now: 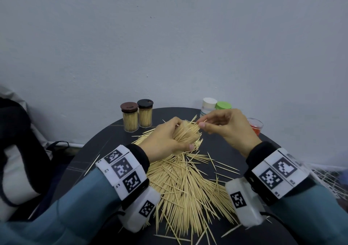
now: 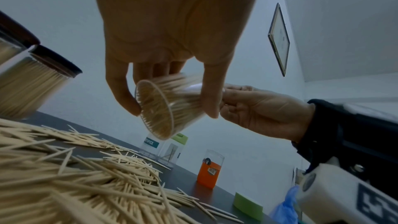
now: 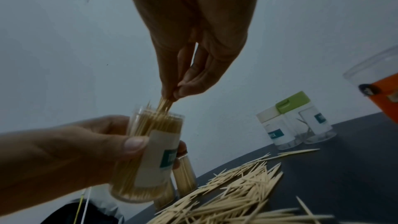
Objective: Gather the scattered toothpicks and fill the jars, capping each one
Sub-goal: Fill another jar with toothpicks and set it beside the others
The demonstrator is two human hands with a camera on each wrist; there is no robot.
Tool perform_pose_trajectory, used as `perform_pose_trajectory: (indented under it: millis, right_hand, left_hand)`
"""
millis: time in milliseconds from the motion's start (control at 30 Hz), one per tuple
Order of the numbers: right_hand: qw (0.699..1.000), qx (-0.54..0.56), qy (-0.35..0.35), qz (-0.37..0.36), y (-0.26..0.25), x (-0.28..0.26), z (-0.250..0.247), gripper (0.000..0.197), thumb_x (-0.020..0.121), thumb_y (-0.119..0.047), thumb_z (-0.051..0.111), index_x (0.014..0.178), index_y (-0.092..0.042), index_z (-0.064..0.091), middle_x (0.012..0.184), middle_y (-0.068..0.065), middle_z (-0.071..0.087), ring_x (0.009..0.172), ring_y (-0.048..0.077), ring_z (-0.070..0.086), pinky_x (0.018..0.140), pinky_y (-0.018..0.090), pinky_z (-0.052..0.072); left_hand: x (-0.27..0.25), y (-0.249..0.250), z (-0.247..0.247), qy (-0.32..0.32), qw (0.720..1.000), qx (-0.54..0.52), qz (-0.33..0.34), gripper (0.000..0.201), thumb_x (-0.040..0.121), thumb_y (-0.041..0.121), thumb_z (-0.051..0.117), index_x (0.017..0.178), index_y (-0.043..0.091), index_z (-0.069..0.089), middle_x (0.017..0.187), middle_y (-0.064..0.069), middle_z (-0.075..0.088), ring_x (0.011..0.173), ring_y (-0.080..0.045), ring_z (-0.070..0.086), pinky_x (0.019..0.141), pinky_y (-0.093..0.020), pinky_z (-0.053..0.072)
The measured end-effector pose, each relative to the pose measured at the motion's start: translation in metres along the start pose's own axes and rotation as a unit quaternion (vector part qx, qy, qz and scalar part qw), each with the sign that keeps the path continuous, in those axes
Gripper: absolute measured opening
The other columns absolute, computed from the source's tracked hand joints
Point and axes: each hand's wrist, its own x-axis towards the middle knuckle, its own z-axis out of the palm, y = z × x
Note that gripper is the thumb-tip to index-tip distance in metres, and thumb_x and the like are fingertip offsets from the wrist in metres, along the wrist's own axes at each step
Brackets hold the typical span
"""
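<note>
Two capped jars at the far left of the table, packed full and parked clear of the work. Between the hands, lifted above the pile, a third clear jar: gripped round its wall by the left hand, thumb across the label, mouth tipped toward the right so sticks can slide in lengthwise. At that mouth, a small pinch of toothpicks nipped between thumb and fingertips of the right hand, tips already among the crowded ends; few at a time, probably because the jar looks nearly full and a bigger bunch would jam. Near and centre, the loose toothpick heap, spread wide and within easy reach of either hand. Far right, three more containers waiting: white-lidded jar, green-lidded jar, and an orange-labelled open jar. Near that one, a loose green lid lying flat.
</note>
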Motion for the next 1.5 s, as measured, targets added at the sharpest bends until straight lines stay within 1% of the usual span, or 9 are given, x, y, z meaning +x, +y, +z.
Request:
perform_pose_trajectory:
  millis: [233, 400, 500, 667, 867, 1100, 1200, 1333, 1500]
  right_hand:
    - [0.997, 0.053, -0.060, -0.002, -0.005, -0.005, 0.010, 0.010, 0.072, -0.003, 0.073, 0.078, -0.011, 0.072, 0.070, 0.003, 0.070, 0.063, 0.005, 0.063, 0.066, 0.014, 0.051]
    - [0.998, -0.062, 0.004, -0.008, -0.002, -0.003, 0.008, 0.010, 0.073, -0.010, 0.076, 0.073, -0.019, 0.071, 0.066, -0.008, 0.067, 0.059, -0.002, 0.060, 0.062, 0.008, 0.047]
    - [0.994, -0.096, 0.047, -0.018, -0.001, -0.003, 0.009, 0.005, 0.074, -0.009, 0.075, 0.077, -0.013, 0.073, 0.065, -0.007, 0.066, 0.060, -0.004, 0.058, 0.057, 0.003, 0.043]
    - [0.998, -0.060, -0.008, -0.008, 0.002, -0.003, 0.007, 0.007, 0.073, -0.010, 0.075, 0.077, -0.015, 0.073, 0.075, 0.001, 0.071, 0.065, 0.003, 0.064, 0.067, 0.013, 0.051]
    - [0.996, 0.024, -0.082, 0.003, -0.001, -0.003, 0.006, 0.009, 0.077, -0.007, 0.070, 0.084, -0.011, 0.073, 0.081, 0.011, 0.072, 0.072, 0.012, 0.066, 0.072, 0.019, 0.055]
    - [0.999, -0.011, 0.032, -0.014, 0.001, 0.002, -0.007, 0.010, 0.079, -0.016, 0.071, 0.077, -0.026, 0.070, 0.070, -0.010, 0.067, 0.060, 0.005, 0.056, 0.061, 0.017, 0.044]
    - [0.995, -0.045, 0.092, -0.020, 0.005, 0.004, -0.007, 0.018, 0.089, -0.015, 0.060, 0.090, -0.033, 0.065, 0.092, -0.010, 0.066, 0.078, 0.006, 0.056, 0.076, 0.023, 0.045]
    - [0.999, -0.007, -0.043, 0.007, 0.002, 0.000, 0.006, 0.037, 0.097, -0.011, 0.043, 0.132, -0.022, 0.047, 0.128, -0.010, 0.054, 0.116, 0.000, 0.050, 0.098, 0.017, 0.040]
    - [0.994, -0.024, -0.110, -0.001, -0.001, -0.007, 0.017, 0.038, 0.098, -0.015, 0.040, 0.136, -0.017, 0.046, 0.136, -0.007, 0.051, 0.124, -0.002, 0.043, 0.105, 0.014, 0.033]
  left_hand:
    - [0.000, 0.000, 0.001, 0.001, 1.000, -0.008, 0.004, 0.051, 0.072, 0.017, 0.080, 0.113, 0.015, 0.050, 0.092, 0.001, 0.061, 0.075, -0.010, 0.062, 0.060, -0.018, 0.052]
    - [0.000, 0.000, 0.001, 0.003, 1.000, -0.007, 0.003, 0.052, 0.072, 0.018, 0.080, 0.114, 0.015, 0.050, 0.089, 0.005, 0.060, 0.074, -0.007, 0.060, 0.059, -0.016, 0.050]
    - [-0.001, 0.000, 0.002, -0.009, 1.000, -0.005, 0.007, 0.053, 0.072, 0.017, 0.080, 0.115, 0.016, 0.049, 0.095, 0.001, 0.062, 0.082, -0.014, 0.063, 0.071, -0.029, 0.055]
    - [-0.002, 0.001, 0.002, -0.021, 1.000, -0.006, 0.010, 0.053, 0.072, 0.017, 0.080, 0.115, 0.015, 0.050, 0.098, -0.002, 0.062, 0.086, -0.020, 0.065, 0.072, -0.037, 0.056]
    - [-0.001, -0.001, 0.001, -0.002, 1.000, 0.009, 0.008, 0.055, 0.071, 0.019, 0.080, 0.116, 0.016, 0.050, 0.101, -0.003, 0.061, 0.084, -0.018, 0.065, 0.064, -0.027, 0.056]
    - [0.001, 0.001, -0.002, 0.014, 1.000, -0.013, 0.001, 0.053, 0.072, 0.020, 0.080, 0.115, 0.015, 0.050, 0.098, 0.001, 0.063, 0.088, -0.014, 0.063, 0.076, -0.029, 0.054]
    - [0.000, 0.000, -0.002, 0.009, 1.000, -0.023, -0.005, 0.052, 0.072, 0.019, 0.079, 0.114, 0.016, 0.049, 0.096, 0.002, 0.063, 0.086, -0.013, 0.063, 0.075, -0.027, 0.055]
    - [0.001, 0.001, 0.000, 0.008, 0.999, -0.037, -0.007, 0.050, 0.073, 0.017, 0.078, 0.113, 0.014, 0.050, 0.096, 0.001, 0.063, 0.081, -0.011, 0.063, 0.066, -0.020, 0.054]
    - [0.004, -0.004, -0.004, 0.045, 0.997, -0.053, -0.036, 0.052, 0.074, 0.022, 0.078, 0.117, 0.014, 0.048, 0.104, -0.003, 0.061, 0.089, -0.016, 0.062, 0.065, -0.024, 0.053]
